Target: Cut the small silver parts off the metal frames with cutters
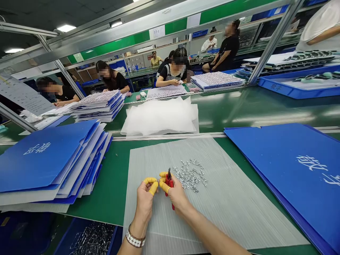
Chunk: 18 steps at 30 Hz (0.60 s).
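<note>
Fingers (150, 181) in yellow cots on the left hand (145, 202) are pinching a tiny metal part (158, 181) as the right hand (173, 194) is gripping red pliers (169, 182), just beside silver metal pieces (190, 176) heaped on a grey corrugated plastic sheet (225, 212) on the green table (106, 191).

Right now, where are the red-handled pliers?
In the head view, the red-handled pliers sit in the right hand, low and centre, over the grey corrugated plastic sheet, just left of the pile of small metal parts.
</note>
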{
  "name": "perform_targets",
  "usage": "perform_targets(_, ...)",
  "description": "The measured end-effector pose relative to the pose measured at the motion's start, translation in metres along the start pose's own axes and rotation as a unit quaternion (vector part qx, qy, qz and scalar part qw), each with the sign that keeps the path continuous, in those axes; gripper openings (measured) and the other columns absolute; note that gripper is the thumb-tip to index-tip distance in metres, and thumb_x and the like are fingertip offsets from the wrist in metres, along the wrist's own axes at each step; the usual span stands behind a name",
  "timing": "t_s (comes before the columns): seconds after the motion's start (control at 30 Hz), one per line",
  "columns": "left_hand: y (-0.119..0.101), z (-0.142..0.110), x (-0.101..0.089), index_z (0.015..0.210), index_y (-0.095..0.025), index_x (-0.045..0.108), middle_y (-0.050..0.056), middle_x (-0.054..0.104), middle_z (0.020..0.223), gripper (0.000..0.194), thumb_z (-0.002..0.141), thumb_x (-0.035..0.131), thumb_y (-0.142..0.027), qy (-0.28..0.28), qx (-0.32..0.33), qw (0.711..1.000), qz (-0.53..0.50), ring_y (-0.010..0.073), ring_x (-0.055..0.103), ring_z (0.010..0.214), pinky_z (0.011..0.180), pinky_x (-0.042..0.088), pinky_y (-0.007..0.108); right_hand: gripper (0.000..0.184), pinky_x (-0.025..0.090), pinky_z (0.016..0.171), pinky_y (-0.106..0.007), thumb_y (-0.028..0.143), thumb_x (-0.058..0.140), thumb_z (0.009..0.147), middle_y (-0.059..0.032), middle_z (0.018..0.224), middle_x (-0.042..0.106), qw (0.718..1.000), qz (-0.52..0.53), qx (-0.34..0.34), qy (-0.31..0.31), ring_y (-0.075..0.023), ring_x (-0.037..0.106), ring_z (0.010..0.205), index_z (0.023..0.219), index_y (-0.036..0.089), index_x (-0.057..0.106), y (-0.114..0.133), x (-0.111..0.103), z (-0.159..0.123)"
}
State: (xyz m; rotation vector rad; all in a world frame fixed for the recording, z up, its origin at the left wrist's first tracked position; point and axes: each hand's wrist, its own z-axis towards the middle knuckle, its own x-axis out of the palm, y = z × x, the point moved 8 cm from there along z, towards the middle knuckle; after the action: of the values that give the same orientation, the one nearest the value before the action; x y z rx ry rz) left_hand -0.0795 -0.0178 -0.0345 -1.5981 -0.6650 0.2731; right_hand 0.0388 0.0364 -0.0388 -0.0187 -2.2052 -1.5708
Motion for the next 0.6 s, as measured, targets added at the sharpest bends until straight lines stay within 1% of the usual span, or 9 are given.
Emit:
perform_targets(0.13, 0.002, 0.004, -0.001, 0.078, -0.015, 0.064, -0.001, 0.058, 0.065, 0.026, 0.065, 0.074, -0.037, -0.006, 0.001, 1.000, -0.003, 0.0093, 0.050, 0.055, 0.057, 0.042, 0.023, 0.041, 0.040, 0.060, -0.026, 0.033, 0.070, 0.060, 0.0000, 0.075, 0.060, 1.000, 0.002, 0.004, 0.000, -0.0170, 0.056, 0.070, 0.097, 0.018, 0.058, -0.002, 0.000, 0.002)
perform_targets(0.3, 0.003, 0.006, 0.003, 0.080, -0.015, 0.063, 0.001, 0.060, 0.072, 0.027, 0.064, 0.075, -0.033, 0.001, 0.004, 1.000, 0.001, 0.0098, 0.052, 0.058, 0.059, 0.044, 0.024, 0.040, 0.040, 0.057, -0.026, 0.034, 0.068, 0.062, -0.0003, 0.076, 0.059, 1.000, -0.010, 0.003, -0.003, -0.0164, 0.055, 0.067, 0.098, 0.017, 0.057, -0.003, -0.001, 0.004)
perform_targets(0.37, 0.003, 0.006, 0.005, 0.081, -0.015, 0.063, 0.002, 0.061, 0.074, 0.027, 0.064, 0.075, -0.032, 0.008, 0.004, 1.000, 0.005, 0.0103, 0.053, 0.059, 0.059, 0.045, 0.024, 0.039, 0.040, 0.057, -0.026, 0.035, 0.066, 0.065, 0.0002, 0.075, 0.058, 0.999, -0.033, -0.005, 0.002, -0.0160, 0.055, 0.066, 0.098, 0.018, 0.056, 0.000, -0.003, 0.006)
perform_targets(0.43, 0.003, 0.007, 0.005, 0.082, -0.015, 0.063, 0.002, 0.061, 0.074, 0.027, 0.064, 0.074, -0.031, 0.009, 0.004, 1.000, 0.009, 0.0103, 0.054, 0.060, 0.060, 0.045, 0.024, 0.036, 0.042, 0.060, -0.028, 0.033, 0.062, 0.068, 0.0005, 0.074, 0.058, 0.995, -0.090, -0.032, 0.014, -0.0163, 0.055, 0.066, 0.100, 0.018, 0.055, 0.009, -0.009, 0.009)
perform_targets(0.5, 0.003, 0.009, 0.003, 0.083, -0.015, 0.063, 0.002, 0.060, 0.075, 0.026, 0.063, 0.074, -0.029, 0.004, 0.002, 1.000, 0.012, 0.0102, 0.054, 0.061, 0.060, 0.045, 0.024, 0.032, 0.042, 0.063, -0.029, 0.030, 0.057, 0.072, 0.0000, 0.076, 0.060, 0.977, -0.199, -0.072, 0.023, -0.0166, 0.055, 0.067, 0.102, 0.019, 0.054, 0.021, -0.017, 0.012)
perform_targets(0.53, 0.003, 0.010, 0.002, 0.083, -0.015, 0.063, 0.002, 0.060, 0.076, 0.026, 0.063, 0.074, -0.028, 0.002, 0.001, 1.000, 0.013, 0.0102, 0.054, 0.061, 0.060, 0.045, 0.024, 0.029, 0.042, 0.064, -0.030, 0.027, 0.055, 0.074, -0.0005, 0.077, 0.061, 0.958, -0.269, -0.093, 0.024, -0.0169, 0.056, 0.068, 0.102, 0.019, 0.054, 0.028, -0.021, 0.013)
perform_targets(0.6, 0.003, 0.013, 0.001, 0.082, -0.015, 0.064, 0.002, 0.061, 0.075, 0.026, 0.062, 0.075, -0.027, -0.001, -0.004, 1.000, 0.015, 0.0103, 0.055, 0.061, 0.060, 0.045, 0.024, 0.026, 0.040, 0.065, -0.030, 0.021, 0.052, 0.076, -0.0014, 0.081, 0.063, 0.903, -0.412, -0.120, 0.033, -0.0175, 0.057, 0.070, 0.102, 0.020, 0.054, 0.037, -0.028, 0.013)
